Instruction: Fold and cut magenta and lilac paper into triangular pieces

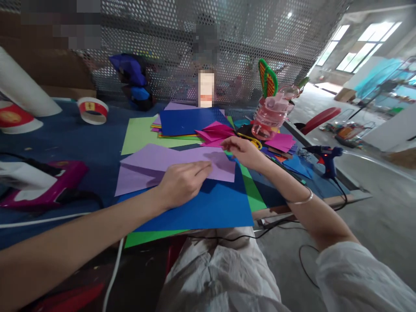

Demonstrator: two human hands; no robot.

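Note:
A sheet of light purple paper point(143, 167) with a raised fold on its left side lies on a larger blue sheet point(201, 208). My left hand point(185, 182) presses on the purple paper, its fingers closed together against the surface. Just over the far right edge of that paper hovers my right hand point(242, 151), its fingers loosely bent and apart, with nothing visible in them. Behind it sits a folded magenta paper piece point(216, 130). Green paper point(250, 186) shows from under the blue sheet.
A stack topped with dark blue paper point(191, 120) lies at the back. To the right are a pink bottle point(269, 119), yellow-handled scissors point(253, 141) and a glue gun point(326, 158). A tape roll point(93, 110) and a magenta device point(42, 184) with cables stand left.

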